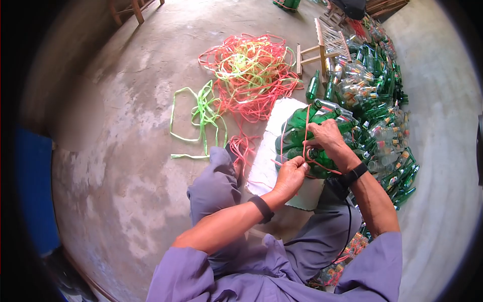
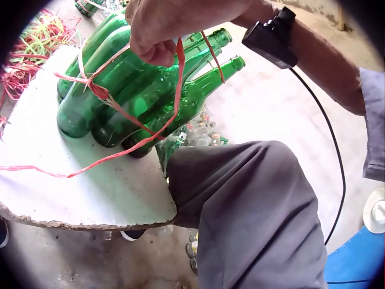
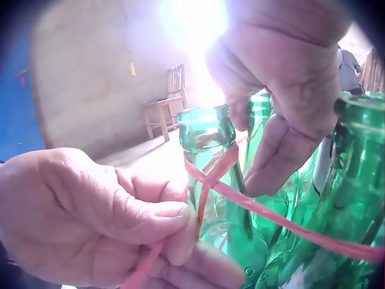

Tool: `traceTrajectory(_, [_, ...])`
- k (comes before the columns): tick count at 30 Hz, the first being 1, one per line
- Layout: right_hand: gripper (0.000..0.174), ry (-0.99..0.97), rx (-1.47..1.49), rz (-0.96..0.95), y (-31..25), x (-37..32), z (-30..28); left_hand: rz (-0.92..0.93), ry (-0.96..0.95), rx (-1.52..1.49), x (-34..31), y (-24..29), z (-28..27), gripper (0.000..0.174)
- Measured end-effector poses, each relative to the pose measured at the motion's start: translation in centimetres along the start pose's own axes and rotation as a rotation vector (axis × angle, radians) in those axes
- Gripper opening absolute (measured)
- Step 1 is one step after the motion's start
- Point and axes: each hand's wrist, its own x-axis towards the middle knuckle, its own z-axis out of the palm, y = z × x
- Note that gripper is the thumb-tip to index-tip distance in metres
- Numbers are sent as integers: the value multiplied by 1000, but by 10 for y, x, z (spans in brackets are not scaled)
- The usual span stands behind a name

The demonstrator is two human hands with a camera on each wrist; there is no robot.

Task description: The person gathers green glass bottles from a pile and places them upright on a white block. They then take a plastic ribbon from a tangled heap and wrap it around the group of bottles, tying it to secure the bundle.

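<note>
A bundle of green glass bottles [image 1: 294, 132] lies on a white board [image 1: 264, 163] over the person's lap. Red plastic strap [image 3: 283, 220] crosses the bundle and loops round one bottle's neck [image 3: 207, 135]. The left hand [image 1: 292, 177] pinches a length of this strap between thumb and fingers, close beside the looped neck. Over the bottle necks, the right hand [image 1: 329, 137] bends its fingers down around a neck just behind the looped one; its palm side is partly hidden. In the left wrist view, strap emerges below the right hand [image 2: 180, 27].
A tangled heap of red and green strap [image 1: 251, 70] lies on the floor ahead, with loose green strap [image 1: 204, 108] beside it. Many green and clear bottles [image 1: 387, 126] are piled along the right. A small wooden rack [image 1: 322, 53] stands by the pile.
</note>
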Motion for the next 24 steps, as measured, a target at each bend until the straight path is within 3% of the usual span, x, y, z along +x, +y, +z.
traceTrajectory(1, [26,67,572,335,-7,1,6,-21,-3,-14,-1,1,0,18])
traceTrajectory(2, [26,70,573,337,-13,2,8,-40,-6,-27,-1,3,0,18])
traceTrajectory(4, [33,130,586,542,-27,4,5,-17,-12,-17,1,-4,0,18])
traceTrajectory(8, [44,77,225,454,-40,9,4,41,-25,-10,4,-10,0,18])
traceTrajectory(10, [46,43,225,458,-36,13,7,55,-19,-17,0,-2,2,18])
traceTrajectory(13, [45,36,96,351,-27,18,11,50,-10,-8,0,2,0,19])
traceTrajectory(15, [46,-68,-124,192,-21,20,10,34,-11,8,0,0,0,20])
traceTrajectory(19, [46,-53,-200,168,-20,19,12,29,-14,29,-2,5,2,21])
traceTrajectory(24, [42,30,-81,308,-46,13,5,-6,-23,1,-1,4,2,23])
